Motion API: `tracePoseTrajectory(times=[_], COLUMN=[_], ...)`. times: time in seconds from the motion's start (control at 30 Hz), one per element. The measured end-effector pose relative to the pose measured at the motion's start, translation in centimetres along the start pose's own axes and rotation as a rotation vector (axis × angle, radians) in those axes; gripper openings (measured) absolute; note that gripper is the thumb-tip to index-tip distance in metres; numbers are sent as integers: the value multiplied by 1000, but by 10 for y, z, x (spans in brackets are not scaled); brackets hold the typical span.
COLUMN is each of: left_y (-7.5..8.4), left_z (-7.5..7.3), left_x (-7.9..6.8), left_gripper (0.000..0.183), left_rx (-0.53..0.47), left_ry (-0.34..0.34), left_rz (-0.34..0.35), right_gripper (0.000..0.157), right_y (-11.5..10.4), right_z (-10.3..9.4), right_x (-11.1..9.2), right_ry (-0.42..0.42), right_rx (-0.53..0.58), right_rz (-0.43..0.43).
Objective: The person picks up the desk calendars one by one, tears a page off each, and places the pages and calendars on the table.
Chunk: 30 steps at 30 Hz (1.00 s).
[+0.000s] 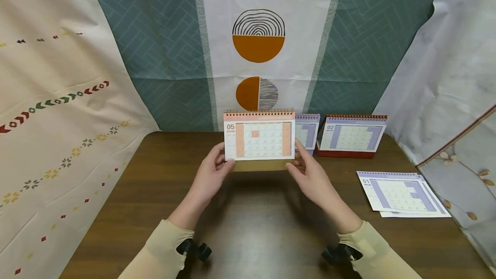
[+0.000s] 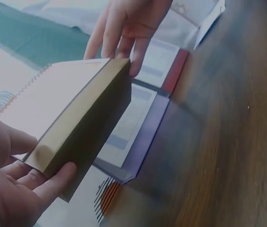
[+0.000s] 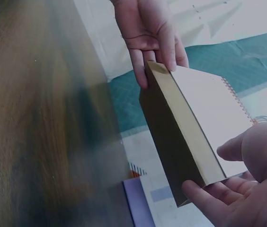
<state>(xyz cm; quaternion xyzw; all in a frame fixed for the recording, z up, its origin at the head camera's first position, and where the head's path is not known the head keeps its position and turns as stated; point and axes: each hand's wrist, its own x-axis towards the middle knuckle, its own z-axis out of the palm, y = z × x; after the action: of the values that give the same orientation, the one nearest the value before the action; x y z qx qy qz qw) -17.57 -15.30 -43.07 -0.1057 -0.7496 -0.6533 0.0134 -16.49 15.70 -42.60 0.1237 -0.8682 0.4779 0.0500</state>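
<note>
Both hands hold up a spiral-bound desk calendar (image 1: 265,140) by its lower corners, lifted off the table. Its page reads 05, with orange side columns, and a gold-coloured base (image 2: 84,111) shows below the page. My left hand (image 1: 209,171) grips the left corner, thumb in front and fingers round the edge. The right hand (image 1: 311,178) grips the right corner in the same way, as the right wrist view also shows. Directly behind stands a purple desk calendar (image 1: 308,132), partly hidden by the held one.
A desk calendar with a dark red base (image 1: 350,136), page 02, stands at the back right. Loose purple calendar sheets (image 1: 399,193), the top one reading 01, lie on the wooden table (image 1: 162,210) at right. A patterned cloth (image 1: 166,46) hangs behind the table.
</note>
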Motion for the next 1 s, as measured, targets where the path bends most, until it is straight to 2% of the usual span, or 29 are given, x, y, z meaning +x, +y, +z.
tracePoseTrajectory(times=[0.23,0.4,0.77,1.0], left_y=[3,2,4,5], left_z=[11,18,25,26], left_x=[4,7,7,7], left_gripper=[56,57,56,56], left_rx=[-75,-113,-154,-165], left_ry=[-20,-27,36,54], left_rz=[32,15,-31,-56], right_gripper=[78,75,78,79], right_y=[0,4,9,9], right_z=[-8,-10,-10,-9], right_x=[-4,-4,2,1], right_ry=[21,52,75,87], right_rx=[-7,-22,-34,-37], right_rz=[14,4,4,-27])
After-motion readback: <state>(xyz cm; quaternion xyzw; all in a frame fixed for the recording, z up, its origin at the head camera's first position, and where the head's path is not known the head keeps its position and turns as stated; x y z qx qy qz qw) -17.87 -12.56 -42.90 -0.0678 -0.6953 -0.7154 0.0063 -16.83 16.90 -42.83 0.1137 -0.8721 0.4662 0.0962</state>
